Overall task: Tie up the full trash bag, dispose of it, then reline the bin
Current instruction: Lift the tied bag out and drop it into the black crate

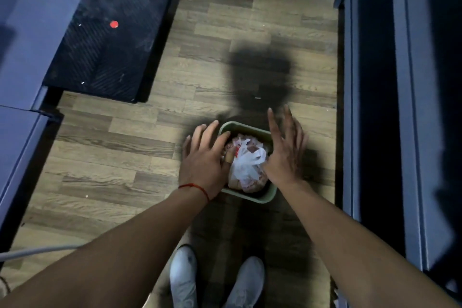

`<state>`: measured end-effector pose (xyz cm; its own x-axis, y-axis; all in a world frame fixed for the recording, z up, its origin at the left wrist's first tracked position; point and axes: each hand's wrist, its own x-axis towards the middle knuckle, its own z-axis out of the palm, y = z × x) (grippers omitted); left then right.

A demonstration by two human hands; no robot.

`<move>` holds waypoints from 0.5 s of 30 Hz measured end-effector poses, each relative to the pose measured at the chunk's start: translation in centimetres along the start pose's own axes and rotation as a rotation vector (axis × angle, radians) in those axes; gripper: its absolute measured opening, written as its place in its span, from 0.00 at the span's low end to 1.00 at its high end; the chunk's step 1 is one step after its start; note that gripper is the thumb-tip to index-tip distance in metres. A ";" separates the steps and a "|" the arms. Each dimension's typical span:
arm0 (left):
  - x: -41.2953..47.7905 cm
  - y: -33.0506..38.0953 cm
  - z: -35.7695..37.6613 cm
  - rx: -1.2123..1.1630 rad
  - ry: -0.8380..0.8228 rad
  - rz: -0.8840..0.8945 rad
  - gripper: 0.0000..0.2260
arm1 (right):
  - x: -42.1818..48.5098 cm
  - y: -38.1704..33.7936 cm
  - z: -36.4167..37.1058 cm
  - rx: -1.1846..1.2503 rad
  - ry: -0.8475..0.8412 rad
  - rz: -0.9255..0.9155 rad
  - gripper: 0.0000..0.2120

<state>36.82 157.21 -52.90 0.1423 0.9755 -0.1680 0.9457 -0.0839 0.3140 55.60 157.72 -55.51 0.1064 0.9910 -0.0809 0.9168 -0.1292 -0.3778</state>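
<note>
A small green bin (260, 198) stands on the wood-pattern floor in front of my feet. Inside it lies a white plastic trash bag (246, 162) with red print, full and bunched up. My left hand (203, 157), with a red string at the wrist, hovers over the bin's left rim with fingers spread. My right hand (286, 149) is over the bin's right side, fingers apart and pointing away from me, its thumb near the bag. Neither hand grips anything.
A black platform cart (110, 40) with a red dot sits at the far left. Blue-grey furniture (22, 40) lines the left side and a dark frame (410, 107) the right. My white shoes (217, 282) stand just behind the bin.
</note>
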 end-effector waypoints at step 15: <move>-4.4 1.8 -16.6 0.102 -0.231 -0.266 0.24 | -2.7 -8.0 -20.8 -0.002 0.043 -0.013 0.48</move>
<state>33.01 156.15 -36.05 -0.0612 0.8952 -0.4413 0.9811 0.1352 0.1381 55.98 156.80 -33.04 0.1111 0.9931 -0.0367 0.9190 -0.1167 -0.3766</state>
